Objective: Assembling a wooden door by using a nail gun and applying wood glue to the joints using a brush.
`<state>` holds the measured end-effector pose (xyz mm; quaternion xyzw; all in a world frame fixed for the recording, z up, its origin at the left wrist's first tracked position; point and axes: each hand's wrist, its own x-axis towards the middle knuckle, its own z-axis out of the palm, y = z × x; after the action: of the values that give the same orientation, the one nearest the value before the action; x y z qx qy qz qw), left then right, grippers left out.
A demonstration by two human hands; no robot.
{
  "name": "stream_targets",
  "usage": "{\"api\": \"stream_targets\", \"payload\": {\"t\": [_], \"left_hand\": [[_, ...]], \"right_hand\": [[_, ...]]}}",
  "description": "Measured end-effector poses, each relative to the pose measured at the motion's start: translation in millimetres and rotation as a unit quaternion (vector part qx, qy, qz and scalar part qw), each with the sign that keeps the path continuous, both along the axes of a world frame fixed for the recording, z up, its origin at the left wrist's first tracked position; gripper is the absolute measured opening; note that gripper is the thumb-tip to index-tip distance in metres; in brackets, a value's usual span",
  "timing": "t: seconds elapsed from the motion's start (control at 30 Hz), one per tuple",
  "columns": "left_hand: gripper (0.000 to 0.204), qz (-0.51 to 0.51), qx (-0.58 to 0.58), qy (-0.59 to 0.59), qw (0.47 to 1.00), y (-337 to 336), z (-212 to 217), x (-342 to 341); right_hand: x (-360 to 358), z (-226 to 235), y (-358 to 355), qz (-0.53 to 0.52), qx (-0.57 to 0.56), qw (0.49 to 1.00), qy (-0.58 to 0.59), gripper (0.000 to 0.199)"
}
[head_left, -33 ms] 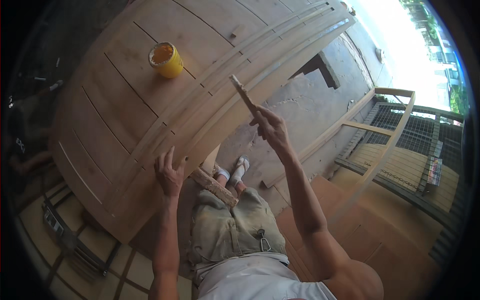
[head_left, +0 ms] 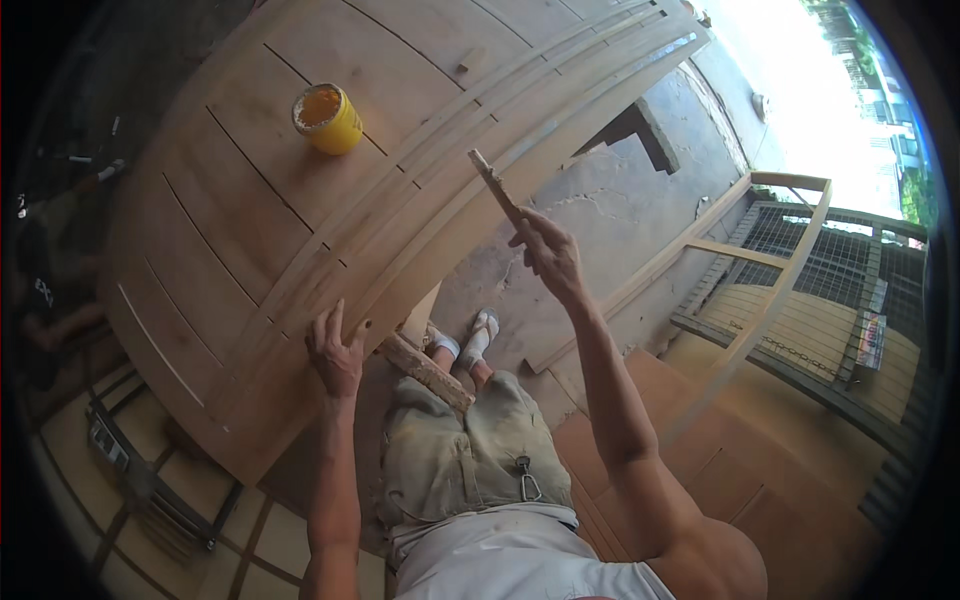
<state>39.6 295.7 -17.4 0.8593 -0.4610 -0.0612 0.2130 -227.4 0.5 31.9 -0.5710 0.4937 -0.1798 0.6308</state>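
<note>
A large wooden panel (head_left: 225, 185) with dark grooves and long raised strips lies in front of me. On its near edge rests my left hand (head_left: 337, 350), fingers spread and holding nothing. Gripped in my right hand (head_left: 548, 255), a narrow flat wooden stick (head_left: 494, 186) points up and away, its far end pale and crusted. The stick appears above the panel's right edge; whether it touches the wood I cannot tell. A yellow tub (head_left: 342, 130) with orange stuff inside and a smeared rim stands on the panel, beyond both hands.
A small wooden block (head_left: 469, 60) sits on the panel. Below its near edge, a rough timber (head_left: 430, 372) juts toward my legs. To the right are a light wooden frame (head_left: 735, 257), a wire-mesh cage (head_left: 780, 330) and brown boards (head_left: 690, 470). A person's arm (head_left: 65, 325) shows at far left.
My right hand and the stick have shifted slightly to the right. My left hand stays at the panel's edge, nearly unmoved.
</note>
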Motion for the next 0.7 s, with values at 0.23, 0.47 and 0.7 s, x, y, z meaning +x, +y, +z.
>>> {"api": "stream_targets", "payload": {"t": [0.23, 0.47, 0.7], "left_hand": [[0.040, 0.051, 0.022, -0.050, 0.997, 29, -24, -10], [0.038, 0.039, 0.013, -0.093, 0.995, 29, -29, -13], [0.039, 0.050, 0.003, -0.077, 0.996, 32, -35, -13]], "right_hand": [[-49, -76, -36, 0.002, -0.180, 0.978, 0.103, 0.032], [-45, -75, -7, 0.034, -0.179, 0.973, 0.144, 0.033], [-46, -65, -25, -0.004, -0.197, 0.969, 0.146, 0.033]]}}
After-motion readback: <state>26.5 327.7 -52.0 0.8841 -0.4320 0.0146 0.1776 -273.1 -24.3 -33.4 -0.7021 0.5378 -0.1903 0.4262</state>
